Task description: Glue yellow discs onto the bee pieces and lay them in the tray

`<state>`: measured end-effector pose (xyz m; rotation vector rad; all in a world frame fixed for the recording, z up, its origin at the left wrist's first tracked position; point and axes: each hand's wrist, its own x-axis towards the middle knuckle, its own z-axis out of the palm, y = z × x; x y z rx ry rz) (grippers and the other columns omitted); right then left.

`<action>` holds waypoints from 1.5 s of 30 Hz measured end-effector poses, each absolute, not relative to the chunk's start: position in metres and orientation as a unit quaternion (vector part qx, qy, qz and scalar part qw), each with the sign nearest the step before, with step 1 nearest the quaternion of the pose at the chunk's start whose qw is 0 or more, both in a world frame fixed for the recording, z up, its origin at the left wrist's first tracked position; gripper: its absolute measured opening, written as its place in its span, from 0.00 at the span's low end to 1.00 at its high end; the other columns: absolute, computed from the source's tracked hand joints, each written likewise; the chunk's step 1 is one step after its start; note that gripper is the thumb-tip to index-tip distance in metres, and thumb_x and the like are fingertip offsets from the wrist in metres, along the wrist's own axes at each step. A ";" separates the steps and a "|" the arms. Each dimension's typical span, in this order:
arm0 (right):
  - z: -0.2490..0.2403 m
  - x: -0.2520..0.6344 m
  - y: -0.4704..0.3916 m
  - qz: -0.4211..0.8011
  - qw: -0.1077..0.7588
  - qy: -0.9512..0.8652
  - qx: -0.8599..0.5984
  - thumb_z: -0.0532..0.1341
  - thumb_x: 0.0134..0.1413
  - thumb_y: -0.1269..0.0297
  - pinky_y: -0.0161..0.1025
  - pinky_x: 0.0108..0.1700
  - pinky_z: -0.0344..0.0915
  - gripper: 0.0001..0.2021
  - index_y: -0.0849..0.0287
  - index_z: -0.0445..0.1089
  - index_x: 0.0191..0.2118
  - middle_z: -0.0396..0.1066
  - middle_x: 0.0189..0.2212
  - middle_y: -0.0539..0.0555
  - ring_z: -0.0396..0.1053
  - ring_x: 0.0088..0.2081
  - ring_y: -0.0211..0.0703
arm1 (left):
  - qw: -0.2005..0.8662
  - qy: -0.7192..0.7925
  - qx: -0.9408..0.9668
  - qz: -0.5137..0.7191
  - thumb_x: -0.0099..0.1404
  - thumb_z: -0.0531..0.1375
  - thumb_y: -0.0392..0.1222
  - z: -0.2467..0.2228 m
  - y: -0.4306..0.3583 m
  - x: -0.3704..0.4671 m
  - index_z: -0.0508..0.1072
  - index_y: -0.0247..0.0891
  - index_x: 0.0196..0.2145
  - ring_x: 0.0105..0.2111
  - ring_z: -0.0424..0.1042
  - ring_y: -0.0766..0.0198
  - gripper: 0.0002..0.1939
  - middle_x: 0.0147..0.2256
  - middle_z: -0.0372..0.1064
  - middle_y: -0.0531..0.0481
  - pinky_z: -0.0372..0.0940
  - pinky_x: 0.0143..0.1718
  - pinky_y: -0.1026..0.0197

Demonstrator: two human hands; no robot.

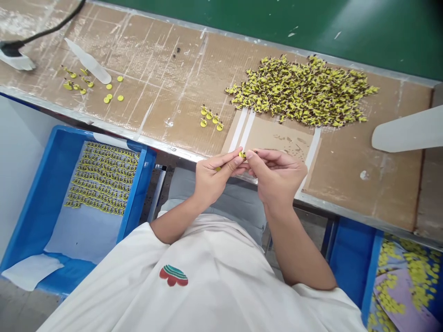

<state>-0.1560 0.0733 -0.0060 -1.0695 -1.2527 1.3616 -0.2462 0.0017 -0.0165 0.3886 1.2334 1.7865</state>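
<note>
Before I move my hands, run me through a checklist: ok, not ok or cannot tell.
1. Left hand grip on the small yellow piece: ok.
2. Right hand at that same piece: ok, fingertips meet it.
3. Piece's parts fully joined: cannot tell, fingers cover much of it.
4. Figure pile apart from both hands: ok, it lies beyond them.
5. Rows of figures inside the left blue bin: ok.
6. Loose yellow discs stacked together: not ok, they're scattered.
</note>
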 end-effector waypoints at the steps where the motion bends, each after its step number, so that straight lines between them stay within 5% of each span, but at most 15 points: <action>1: -0.007 -0.158 0.073 0.562 0.481 -0.510 -0.439 0.76 0.42 0.63 0.31 0.22 0.73 0.07 0.58 0.79 0.28 0.79 0.25 0.50 0.74 0.21 0.37 | 0.449 0.500 0.156 0.724 0.55 0.72 0.49 -0.017 0.000 -0.247 0.83 0.45 0.43 0.39 0.82 0.60 0.17 0.42 0.82 0.50 0.79 0.43 0.57; 45: -0.027 -0.208 0.062 0.623 0.399 -0.520 -0.427 0.77 0.38 0.56 0.32 0.21 0.72 0.15 0.60 0.78 0.29 0.78 0.23 0.51 0.70 0.19 0.35 | 0.401 0.511 0.085 0.756 0.54 0.73 0.48 -0.033 -0.021 -0.286 0.81 0.38 0.37 0.34 0.81 0.63 0.15 0.33 0.81 0.50 0.76 0.40 0.61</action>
